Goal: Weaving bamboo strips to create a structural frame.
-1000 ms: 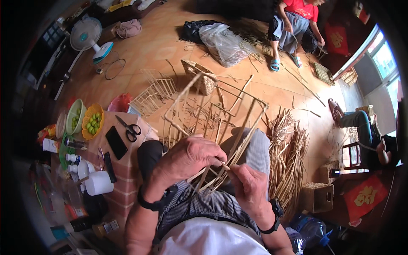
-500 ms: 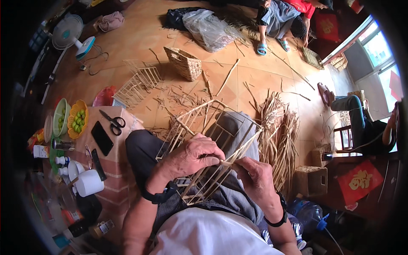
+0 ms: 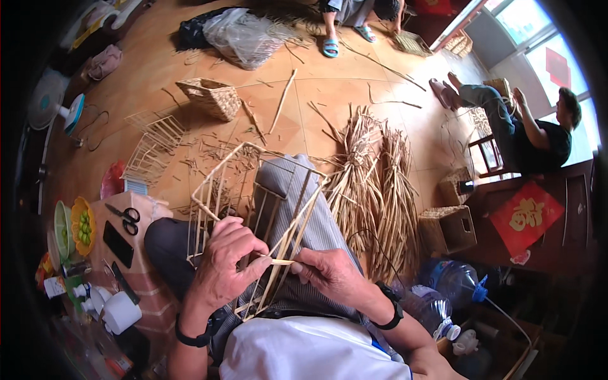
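My left grip and right grip pinch closed on opposite ends of a pale strip, likely keeping it taut. The stick frame lies over my lap, reaching toward twelve o'clock, presumably leaving both hands free. My hold hides the strip's ends; I cannot tell whether it wraps any stick.

We see the far co-worker cut off by the top edge; fingers hide the ends of the strip.
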Motion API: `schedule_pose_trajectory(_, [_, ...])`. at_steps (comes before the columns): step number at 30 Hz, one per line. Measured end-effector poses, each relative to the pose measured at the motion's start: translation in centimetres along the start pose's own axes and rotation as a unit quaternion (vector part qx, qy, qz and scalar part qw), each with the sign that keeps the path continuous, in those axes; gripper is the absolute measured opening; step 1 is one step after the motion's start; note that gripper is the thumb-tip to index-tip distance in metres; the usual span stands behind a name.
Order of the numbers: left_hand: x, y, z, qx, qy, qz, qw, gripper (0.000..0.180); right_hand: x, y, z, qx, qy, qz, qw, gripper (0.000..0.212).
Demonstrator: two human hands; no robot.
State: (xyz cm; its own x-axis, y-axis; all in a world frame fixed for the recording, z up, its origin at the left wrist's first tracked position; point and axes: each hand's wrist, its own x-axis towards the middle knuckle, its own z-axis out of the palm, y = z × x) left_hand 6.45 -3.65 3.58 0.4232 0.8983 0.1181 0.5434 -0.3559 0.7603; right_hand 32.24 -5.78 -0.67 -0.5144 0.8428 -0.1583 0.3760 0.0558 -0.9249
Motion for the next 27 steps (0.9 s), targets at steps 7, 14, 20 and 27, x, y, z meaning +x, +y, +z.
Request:
schedule_pose_trajectory(7, [-0.2, -0.5, 0.2, 0.006, 0.013, -0.019, 1.0, 0.027, -3.3, 12.4, -7.9, -0.289, 0.138, 0.036, 0.947, 0.008])
schedule_pose_trajectory(14, [-0.2, 0.0, 0.1, 0.001, 0.004, -0.058, 0.998, 0.034, -8.6, 29.0, -13.1, -0.201, 0.229, 0.279, 0.911, 0.02])
schedule_pose_trajectory(20, [0.9, 0.0, 0.3, -0.002, -0.013, -0.062, 0.998, 0.033, -6.9, 39.7, -5.1, -0.028, 0.175, 0.301, 0.937, 0.025])
schedule_pose_trajectory(27, [1.1, 0.2, 0.3, 0.002, -0.022, -0.086, 0.996, 0.037, -1.4, 42.0, 2.8, -0.128, 0.107, 0.302, 0.939, 0.035])
